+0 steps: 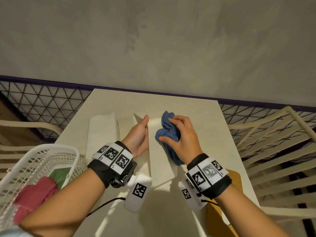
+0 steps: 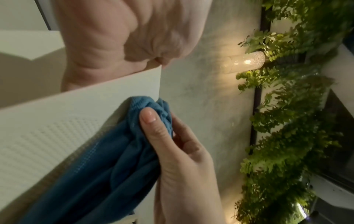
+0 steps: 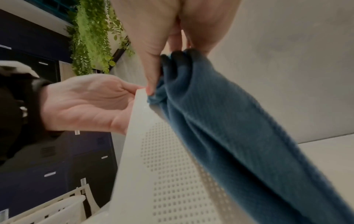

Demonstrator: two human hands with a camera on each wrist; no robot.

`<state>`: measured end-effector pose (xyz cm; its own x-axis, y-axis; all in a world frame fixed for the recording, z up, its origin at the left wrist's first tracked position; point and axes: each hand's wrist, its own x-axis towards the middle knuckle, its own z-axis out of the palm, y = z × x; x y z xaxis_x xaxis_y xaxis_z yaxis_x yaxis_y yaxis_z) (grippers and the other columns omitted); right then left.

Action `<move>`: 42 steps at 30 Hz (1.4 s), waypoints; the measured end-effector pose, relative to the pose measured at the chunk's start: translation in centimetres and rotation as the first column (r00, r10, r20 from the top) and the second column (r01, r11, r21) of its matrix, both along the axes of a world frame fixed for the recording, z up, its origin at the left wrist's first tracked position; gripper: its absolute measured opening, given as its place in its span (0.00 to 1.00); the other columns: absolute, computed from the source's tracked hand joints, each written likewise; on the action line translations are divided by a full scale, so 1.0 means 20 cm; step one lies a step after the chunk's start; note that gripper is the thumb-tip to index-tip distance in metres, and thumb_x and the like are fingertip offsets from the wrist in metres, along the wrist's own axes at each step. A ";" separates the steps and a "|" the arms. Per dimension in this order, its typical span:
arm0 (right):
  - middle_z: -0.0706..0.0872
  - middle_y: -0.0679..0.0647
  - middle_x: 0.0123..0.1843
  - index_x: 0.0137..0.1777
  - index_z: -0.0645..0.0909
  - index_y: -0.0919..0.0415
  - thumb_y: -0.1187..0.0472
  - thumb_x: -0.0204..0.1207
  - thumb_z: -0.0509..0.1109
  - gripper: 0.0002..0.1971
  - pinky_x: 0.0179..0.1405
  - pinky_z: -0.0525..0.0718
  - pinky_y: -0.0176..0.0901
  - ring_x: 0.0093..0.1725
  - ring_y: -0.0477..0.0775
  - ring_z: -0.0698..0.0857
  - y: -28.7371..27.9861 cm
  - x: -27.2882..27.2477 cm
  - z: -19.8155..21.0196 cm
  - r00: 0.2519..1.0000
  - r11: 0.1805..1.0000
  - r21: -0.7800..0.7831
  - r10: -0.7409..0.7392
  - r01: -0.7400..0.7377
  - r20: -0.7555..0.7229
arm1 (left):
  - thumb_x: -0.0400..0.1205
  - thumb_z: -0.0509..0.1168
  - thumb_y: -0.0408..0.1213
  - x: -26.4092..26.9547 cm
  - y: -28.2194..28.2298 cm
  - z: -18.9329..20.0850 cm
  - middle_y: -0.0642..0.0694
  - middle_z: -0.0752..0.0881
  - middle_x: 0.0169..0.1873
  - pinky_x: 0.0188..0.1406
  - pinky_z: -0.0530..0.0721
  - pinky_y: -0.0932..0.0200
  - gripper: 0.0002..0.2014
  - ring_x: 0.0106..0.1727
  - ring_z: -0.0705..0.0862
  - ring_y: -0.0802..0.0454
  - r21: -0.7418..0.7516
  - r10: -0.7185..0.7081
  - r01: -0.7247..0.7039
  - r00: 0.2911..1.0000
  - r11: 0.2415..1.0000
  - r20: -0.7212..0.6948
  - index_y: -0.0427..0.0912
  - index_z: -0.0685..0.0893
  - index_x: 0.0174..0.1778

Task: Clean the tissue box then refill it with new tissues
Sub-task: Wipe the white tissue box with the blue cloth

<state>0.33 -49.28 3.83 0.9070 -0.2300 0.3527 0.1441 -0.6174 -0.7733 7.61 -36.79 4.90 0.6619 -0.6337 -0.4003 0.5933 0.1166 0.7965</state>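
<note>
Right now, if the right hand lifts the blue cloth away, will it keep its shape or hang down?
The blue cloth will probably hang limp: it bunches in the right hand and trails loosely. It looks light and unlikely to slip.

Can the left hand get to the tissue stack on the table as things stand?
Probably not yet. The left hand is gripping the box while the right hand wipes it with the blue cloth. The tissue stack lies just left of it, nothing between, so once it lets go, yes.
</note>
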 end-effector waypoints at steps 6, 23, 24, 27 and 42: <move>0.86 0.65 0.56 0.51 0.86 0.69 0.61 0.70 0.67 0.15 0.66 0.59 0.23 0.59 0.52 0.68 0.09 0.04 -0.03 0.983 0.958 -0.285 0.043 0.011 0.181 | 0.86 0.44 0.54 0.06 0.02 0.00 0.42 0.88 0.35 0.36 0.85 0.59 0.26 0.35 0.87 0.50 0.014 0.062 -0.061 0.997 0.998 -0.047 0.40 0.81 0.47; 0.91 0.57 0.50 0.51 0.87 0.65 0.62 0.71 0.62 0.15 0.55 0.77 0.36 0.53 0.60 0.87 0.03 0.02 0.15 0.966 0.864 -0.502 0.156 -0.032 0.207 | 0.85 0.49 0.45 0.07 0.04 0.10 0.41 0.82 0.36 0.30 0.85 0.63 0.17 0.32 0.83 0.51 -0.030 0.032 -0.032 0.999 0.999 -0.019 0.37 0.78 0.47; 0.90 0.60 0.50 0.51 0.87 0.67 0.64 0.71 0.63 0.14 0.60 0.73 0.37 0.54 0.60 0.86 0.05 0.03 0.17 0.964 0.891 -0.453 0.111 0.010 0.240 | 0.84 0.51 0.43 0.05 0.03 0.12 0.42 0.82 0.34 0.31 0.84 0.63 0.15 0.33 0.83 0.52 -0.056 0.011 -0.011 1.000 0.998 0.001 0.39 0.80 0.46; 0.89 0.63 0.54 0.55 0.85 0.69 0.61 0.71 0.60 0.19 0.64 0.75 0.41 0.58 0.61 0.85 0.15 0.03 0.14 0.965 0.829 -0.559 0.157 -0.012 0.212 | 0.84 0.52 0.43 0.05 0.03 0.13 0.44 0.83 0.30 0.30 0.85 0.65 0.17 0.30 0.84 0.53 -0.137 0.014 -0.017 1.000 0.990 -0.023 0.39 0.82 0.40; 0.87 0.66 0.59 0.59 0.83 0.70 0.70 0.67 0.62 0.19 0.59 0.76 0.62 0.65 0.72 0.76 0.10 -0.05 -0.05 0.955 0.767 -0.623 0.276 -0.152 0.107 | 0.76 0.50 0.31 0.19 0.09 0.19 0.37 0.75 0.30 0.38 0.79 0.56 0.10 0.34 0.76 0.44 0.043 0.315 -0.321 0.944 0.946 0.103 0.35 0.77 0.40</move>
<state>-0.72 -47.21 2.77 0.8115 0.2783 0.5138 0.4283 -0.8814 -0.1990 11.47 -35.07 8.79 0.8612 -0.3619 -0.3569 0.4558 0.2391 0.8573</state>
